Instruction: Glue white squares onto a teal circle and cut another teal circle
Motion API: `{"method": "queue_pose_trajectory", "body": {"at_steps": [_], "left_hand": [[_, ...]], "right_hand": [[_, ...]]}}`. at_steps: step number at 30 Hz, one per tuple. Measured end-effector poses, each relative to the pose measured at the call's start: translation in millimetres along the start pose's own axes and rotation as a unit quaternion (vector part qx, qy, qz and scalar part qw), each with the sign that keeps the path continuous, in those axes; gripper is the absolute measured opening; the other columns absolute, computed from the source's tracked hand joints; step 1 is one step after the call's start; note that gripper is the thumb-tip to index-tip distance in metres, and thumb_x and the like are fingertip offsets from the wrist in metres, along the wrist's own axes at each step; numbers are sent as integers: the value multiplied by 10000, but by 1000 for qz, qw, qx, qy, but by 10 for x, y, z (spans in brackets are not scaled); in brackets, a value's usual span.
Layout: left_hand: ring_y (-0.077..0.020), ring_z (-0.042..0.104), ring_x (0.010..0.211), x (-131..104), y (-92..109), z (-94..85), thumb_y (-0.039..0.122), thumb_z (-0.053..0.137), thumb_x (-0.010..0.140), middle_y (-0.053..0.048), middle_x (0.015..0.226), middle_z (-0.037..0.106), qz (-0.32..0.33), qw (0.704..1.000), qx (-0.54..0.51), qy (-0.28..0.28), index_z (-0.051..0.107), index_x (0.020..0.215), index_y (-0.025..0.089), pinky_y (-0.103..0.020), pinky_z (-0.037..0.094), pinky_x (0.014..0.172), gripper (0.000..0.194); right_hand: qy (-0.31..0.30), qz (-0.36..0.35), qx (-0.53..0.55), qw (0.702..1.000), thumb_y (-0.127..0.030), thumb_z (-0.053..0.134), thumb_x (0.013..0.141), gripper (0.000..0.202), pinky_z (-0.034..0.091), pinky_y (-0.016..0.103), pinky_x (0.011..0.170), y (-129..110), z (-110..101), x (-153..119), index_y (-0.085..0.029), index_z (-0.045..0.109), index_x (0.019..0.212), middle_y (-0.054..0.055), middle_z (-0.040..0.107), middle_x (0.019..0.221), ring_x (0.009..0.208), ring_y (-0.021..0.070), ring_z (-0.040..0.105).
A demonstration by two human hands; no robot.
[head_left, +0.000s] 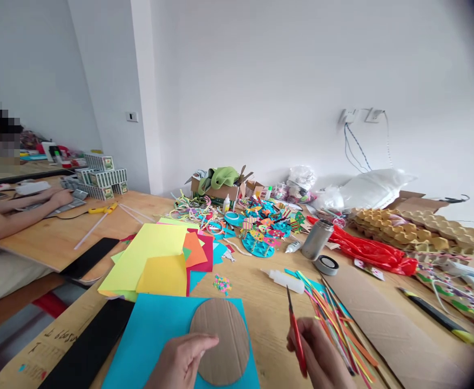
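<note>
A round piece of brown cardboard (227,346) lies on a blue sheet of paper (151,329) at the table's near edge. My left hand (182,359) rests at the left side of the disc, its fingers close together on the cardboard. To the right of the blue sheet, my right hand (316,351) is closed around red-handled scissors (296,335), whose blades point up and away from me. A white glue bottle (288,281) lies just beyond the scissors. Thin coloured strips (342,329) are spread to the right of my right hand.
Yellow paper (143,254) lies behind the blue sheet. Further back are colourful craft pieces (261,232) and a metal bottle (318,239). Egg trays (415,232), flat cardboard (391,324) and a cutter (439,316) lie at the right. A person's arms (30,213) rest on the left table.
</note>
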State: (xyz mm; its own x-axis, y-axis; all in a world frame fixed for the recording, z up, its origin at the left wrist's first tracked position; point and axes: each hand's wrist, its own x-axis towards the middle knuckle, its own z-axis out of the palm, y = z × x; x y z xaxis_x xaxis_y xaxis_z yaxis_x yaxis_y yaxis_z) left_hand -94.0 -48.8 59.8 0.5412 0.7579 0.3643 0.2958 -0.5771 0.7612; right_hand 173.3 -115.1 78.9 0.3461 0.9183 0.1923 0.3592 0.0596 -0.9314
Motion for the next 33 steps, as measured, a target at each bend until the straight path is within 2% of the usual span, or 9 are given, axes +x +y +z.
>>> {"method": "queue_pose_trajectory", "body": {"at_steps": [1,2,4,6,11,16,23,29,33], "left_hand": [[-154,695,941,-55,2,-26,175,414,913,-23,1071,721,-10,1000,-9,-1,649,1163,280,-177,549,789,358],[-154,693,948,-116,6,-56,182,387,928,-29,1112,706,-22,1000,-15,-1,602,1231,289,-179,553,779,386],[-154,686,968,-251,27,-123,197,340,956,-34,1204,662,-53,998,-17,0,503,1333,315,-178,557,770,427],[-157,675,996,-390,60,-186,220,345,969,-23,1251,634,-75,997,6,6,454,1366,343,-172,556,774,430],[-166,637,1080,-609,120,-206,248,499,927,11,1249,634,-27,985,168,31,444,1371,352,-155,552,808,460],[-210,539,1219,-499,132,-48,255,483,930,-11,1309,590,10,952,305,11,521,1320,272,-269,541,923,392],[-259,518,1235,-345,33,144,332,477,935,-38,1381,517,0,934,357,-17,496,1346,254,-363,551,923,420],[-238,638,1080,-353,-191,193,365,528,901,-38,1244,629,44,928,370,2,614,1241,244,-268,558,873,371],[-223,664,1030,-335,-277,197,368,569,873,-10,1188,665,37,939,341,39,643,1207,297,-240,545,883,349]], "right_hand": [[-17,15,39,999,-607,565,796,393,402,228,457,-76,52,112,-223,509,739,7,551,648,548,136,502],[10,28,69,997,-590,651,733,399,371,215,434,-132,107,218,-224,494,764,-31,505,587,504,120,462],[-6,66,105,992,-518,764,636,570,333,209,412,-164,209,386,-229,496,1047,-86,468,516,462,120,438],[-21,102,114,988,-491,773,617,717,349,224,420,-96,283,480,-205,454,1193,-91,491,518,458,128,462],[-79,161,-7,984,-486,656,685,573,428,282,472,216,284,492,-160,518,1135,23,665,692,512,164,572],[-103,146,-89,980,-457,595,691,474,440,285,486,306,263,458,-188,550,1079,19,671,653,562,200,643],[-158,192,-27,968,-451,583,666,484,426,290,489,234,394,397,-176,493,1055,-16,612,569,555,202,615],[-127,189,41,973,-434,594,722,418,351,263,440,360,509,302,-177,503,1039,-23,611,571,479,164,559],[-95,209,87,969,-447,658,665,434,309,242,428,366,566,303,-179,536,985,-14,614,587,468,144,531]]}}
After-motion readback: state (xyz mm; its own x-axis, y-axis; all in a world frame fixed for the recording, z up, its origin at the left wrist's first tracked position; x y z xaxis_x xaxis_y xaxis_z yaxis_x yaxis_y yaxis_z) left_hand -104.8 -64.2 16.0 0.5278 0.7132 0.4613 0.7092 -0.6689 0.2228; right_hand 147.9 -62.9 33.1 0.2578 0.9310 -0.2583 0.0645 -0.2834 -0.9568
